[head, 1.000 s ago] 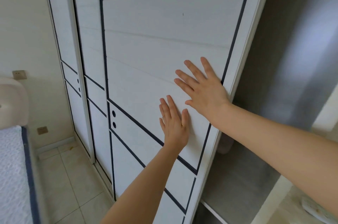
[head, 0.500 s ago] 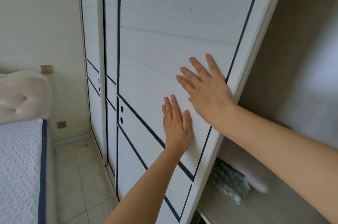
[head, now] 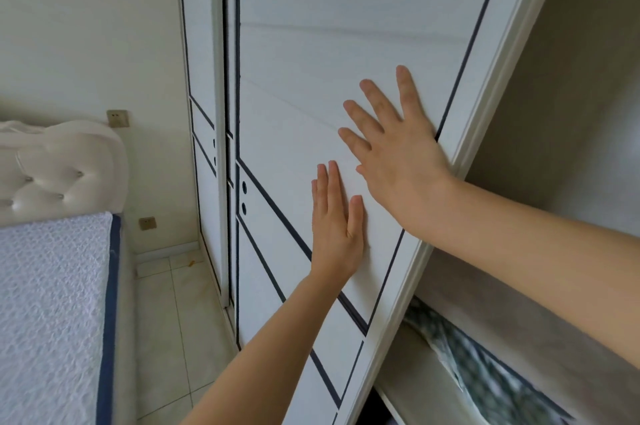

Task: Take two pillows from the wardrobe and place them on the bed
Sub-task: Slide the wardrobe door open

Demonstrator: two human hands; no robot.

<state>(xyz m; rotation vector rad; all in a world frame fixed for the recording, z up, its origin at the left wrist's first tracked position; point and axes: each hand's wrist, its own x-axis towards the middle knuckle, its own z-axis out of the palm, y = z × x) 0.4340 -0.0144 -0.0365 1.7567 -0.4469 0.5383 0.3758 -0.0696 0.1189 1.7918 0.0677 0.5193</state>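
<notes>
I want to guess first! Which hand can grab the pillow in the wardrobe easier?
Probably the right hand. It rests at the door edge, right beside the open wardrobe, and its arm already crosses above the patterned pillow. The left hand lies flat further in on the door, farther from the opening.

Smooth matt door (head: 311,43) (quilted cloth mattress (head: 45,303)).

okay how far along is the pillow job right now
Early. Done: the wardrobe door is slid partly open, exposing a shelf with patterned bedding. In hand: left hand and right hand press flat on the door. Left: take both pillows; the bed has none visible.
</notes>
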